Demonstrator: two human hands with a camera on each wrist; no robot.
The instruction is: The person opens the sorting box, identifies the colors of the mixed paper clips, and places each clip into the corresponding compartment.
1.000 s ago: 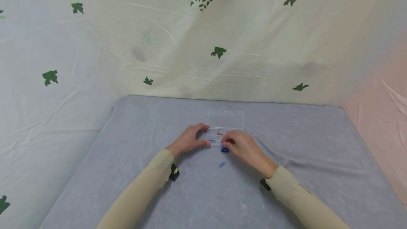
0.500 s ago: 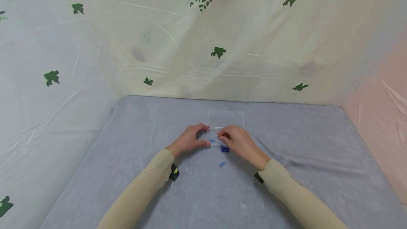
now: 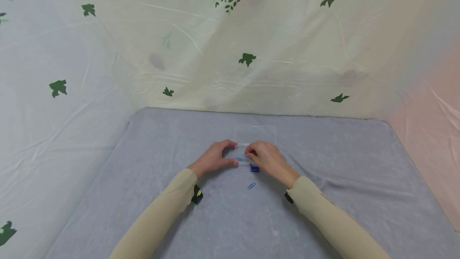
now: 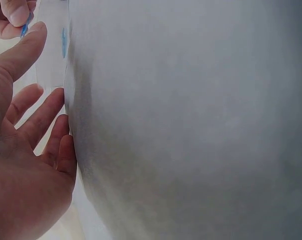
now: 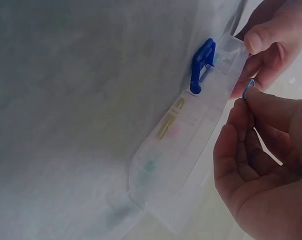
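Note:
A clear plastic compartment box (image 5: pixel 163 160) stands on the grey cloth with its transparent lid (image 3: pixel 256 133) raised at the back. My left hand (image 3: pixel 215 156) holds its left end, thumb at the front corner and fingers at the back. Over the left part of the box, my right hand (image 3: pixel 267 161) pinches a blue paper clip (image 5: pixel 248 88) between thumb and forefinger. One blue paper clip (image 3: pixel 239 159) lies in the left compartment. At the front wall is a dark blue clasp-like piece (image 5: pixel 203 65). My right hand hides much of the box's inside in the head view.
Another blue paper clip (image 3: pixel 251 186) lies on the cloth (image 3: pixel 230 227) in front of the box. Yellow, pink and green bits show blurred through the box wall in the right wrist view. A pale curtain (image 3: pixel 201 51) with green leaf prints rises behind the table.
My right hand has moved left and slightly back over the box, now covering the red piece seen inside earlier. My left hand has stayed at the box's left end.

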